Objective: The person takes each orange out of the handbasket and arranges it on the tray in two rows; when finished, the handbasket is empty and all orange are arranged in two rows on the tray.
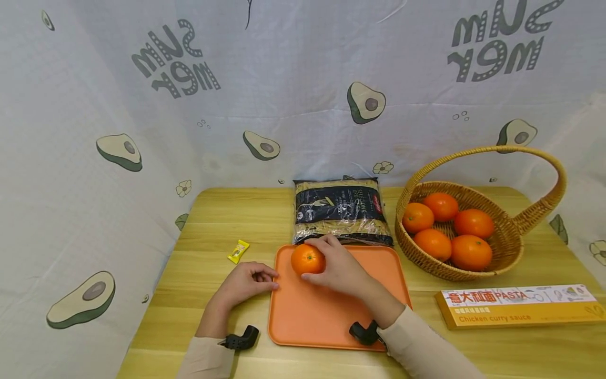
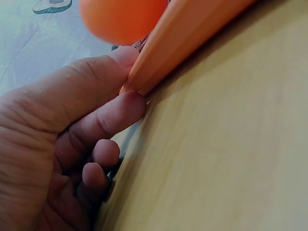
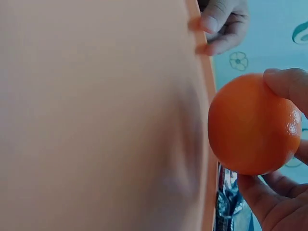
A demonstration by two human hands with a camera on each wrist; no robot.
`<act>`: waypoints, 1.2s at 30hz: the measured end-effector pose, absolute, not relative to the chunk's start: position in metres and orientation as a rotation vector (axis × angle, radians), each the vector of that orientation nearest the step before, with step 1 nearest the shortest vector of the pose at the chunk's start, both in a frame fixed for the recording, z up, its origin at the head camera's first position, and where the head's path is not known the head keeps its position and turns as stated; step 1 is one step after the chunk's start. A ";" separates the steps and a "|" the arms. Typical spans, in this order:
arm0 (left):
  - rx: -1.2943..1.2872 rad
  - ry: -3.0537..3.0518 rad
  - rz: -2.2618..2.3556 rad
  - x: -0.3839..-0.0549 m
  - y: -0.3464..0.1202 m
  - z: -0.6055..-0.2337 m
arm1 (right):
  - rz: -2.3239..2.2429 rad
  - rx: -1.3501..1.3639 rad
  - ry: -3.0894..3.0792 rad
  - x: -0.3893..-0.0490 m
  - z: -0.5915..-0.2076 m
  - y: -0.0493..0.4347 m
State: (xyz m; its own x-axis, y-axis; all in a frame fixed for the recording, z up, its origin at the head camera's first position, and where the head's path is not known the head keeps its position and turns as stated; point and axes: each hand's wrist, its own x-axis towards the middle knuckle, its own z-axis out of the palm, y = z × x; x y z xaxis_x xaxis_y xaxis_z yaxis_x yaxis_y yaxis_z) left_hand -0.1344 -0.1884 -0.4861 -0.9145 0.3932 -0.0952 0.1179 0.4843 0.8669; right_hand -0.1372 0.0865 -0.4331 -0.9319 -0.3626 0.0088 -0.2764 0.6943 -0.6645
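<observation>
My right hand (image 1: 338,267) holds an orange (image 1: 306,260) over the far left part of an orange rectangular tray (image 1: 326,321). In the right wrist view the thumb and fingers grip the orange (image 3: 250,127) from opposite sides, and it hangs apart from the tray's surface (image 3: 96,115). At the tray's left edge is my left hand (image 1: 243,284). The left wrist view shows its thumb and index finger pinching the tray's rim (image 2: 139,79), while the other fingers curl below.
A wicker basket (image 1: 508,252) with several oranges stands at the right. Behind the tray lies a bag of pasta (image 1: 338,210). A long yellow pasta box (image 1: 521,308) rests at the front right. A small yellow packet (image 1: 238,251) is beyond my left hand. A printed curtain (image 1: 293,68) hangs behind the table.
</observation>
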 end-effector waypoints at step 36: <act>0.541 2.426 1.310 -0.135 -0.187 -0.484 | -1.099 -0.626 2.751 -0.147 -0.448 0.058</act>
